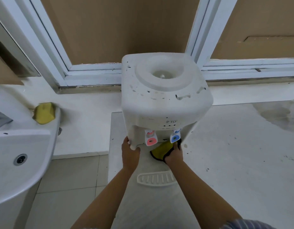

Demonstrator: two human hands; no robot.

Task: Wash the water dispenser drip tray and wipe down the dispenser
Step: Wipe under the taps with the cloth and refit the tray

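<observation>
White counter (225, 154), stained and speckled with dark flecks, runs beneath a window frame (63, 66) backed by brown board. At its centre the right hand (174, 153) has its fingers curled round a yellow cloth (161, 151) with a dark edge, pressing it into the recess under the blue tap (175, 138) of the white water dispenser (164, 96). At nine o'clock from it, the left hand (129, 150) grips the dispenser's lower front corner, thumb on the face, just beside the pink tap (151, 140). At six o'clock from both hands the white slotted drip tray (155, 178) lies flat on the counter, apart from the dispenser. Far out at nine o'clock a yellow sponge (43, 113) sits on the rim of a white basin (27, 146).
</observation>
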